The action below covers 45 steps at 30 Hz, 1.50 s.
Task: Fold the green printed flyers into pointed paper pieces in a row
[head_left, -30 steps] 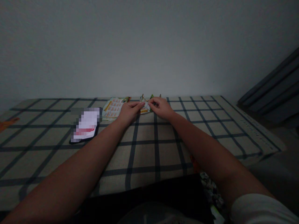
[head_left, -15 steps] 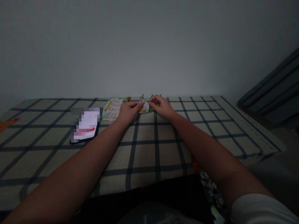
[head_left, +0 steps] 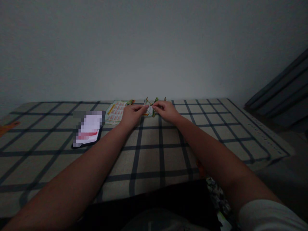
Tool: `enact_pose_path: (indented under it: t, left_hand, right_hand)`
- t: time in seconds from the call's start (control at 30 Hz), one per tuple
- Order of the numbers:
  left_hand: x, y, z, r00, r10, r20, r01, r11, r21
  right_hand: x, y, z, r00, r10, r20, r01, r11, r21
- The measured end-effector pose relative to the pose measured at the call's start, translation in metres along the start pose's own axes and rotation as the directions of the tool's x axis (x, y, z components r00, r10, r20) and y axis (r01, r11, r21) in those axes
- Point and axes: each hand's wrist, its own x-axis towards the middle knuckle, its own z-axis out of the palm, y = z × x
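Note:
At the far middle of the table lies a small crumpled packet (head_left: 149, 111), green and white with a yellow strip. My left hand (head_left: 132, 115) pinches its left side between thumb and fingers. From the right, my right hand (head_left: 165, 110) has its fingertips closed on the packet's upper right part. More green wrapper pokes up behind the right hand, partly hidden by it. Just left of my left hand, a larger flat green and white printed packet (head_left: 115, 111) lies on the cloth, its right side covered by that hand.
A phone (head_left: 89, 128) with a lit, blurred screen lies left of my left forearm. The checked tablecloth (head_left: 149, 160) reaches back to a plain wall (head_left: 154, 48). An orange shape (head_left: 9, 127) is at the left edge, and dark folded fabric (head_left: 284, 89) stands at the right.
My right hand has shifted slightly left and down, its fingers flatter and closer to my left fingertips. My left hand stays on the packet.

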Motion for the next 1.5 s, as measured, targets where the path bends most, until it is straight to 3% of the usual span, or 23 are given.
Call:
enact_pose_path:
  t: [0.3, 0.67, 0.9, 1.23, 1.5]
  left_hand:
    - [0.002, 0.001, 0.003, 0.998, -0.026, -0.061, 0.023, 0.998, -0.055]
    - [0.006, -0.003, 0.001, 0.999, -0.017, -0.043, 0.014, 0.998, -0.055]
    - [0.004, -0.009, 0.003, 0.996, -0.025, 0.085, 0.034, 0.994, -0.104]
    - [0.002, -0.002, 0.0, 0.991, 0.051, 0.122, -0.051, 0.999, -0.002]
    - [0.002, -0.005, 0.003, 0.994, 0.043, 0.096, -0.043, 0.999, -0.008]
  right_hand:
    - [0.0, -0.001, 0.0, 1.0, -0.004, -0.015, 0.003, 0.999, -0.036]
    - [0.002, 0.0, 0.0, 1.0, -0.002, 0.015, 0.003, 0.996, -0.093]
    - [0.0, -0.005, -0.001, 1.0, 0.011, 0.001, -0.011, 0.998, -0.061]
    - [-0.002, -0.009, 0.0, 0.998, 0.036, 0.054, -0.037, 0.999, 0.023]
    - [0.0, -0.011, 0.0, 0.997, 0.054, 0.056, -0.058, 0.996, 0.069]
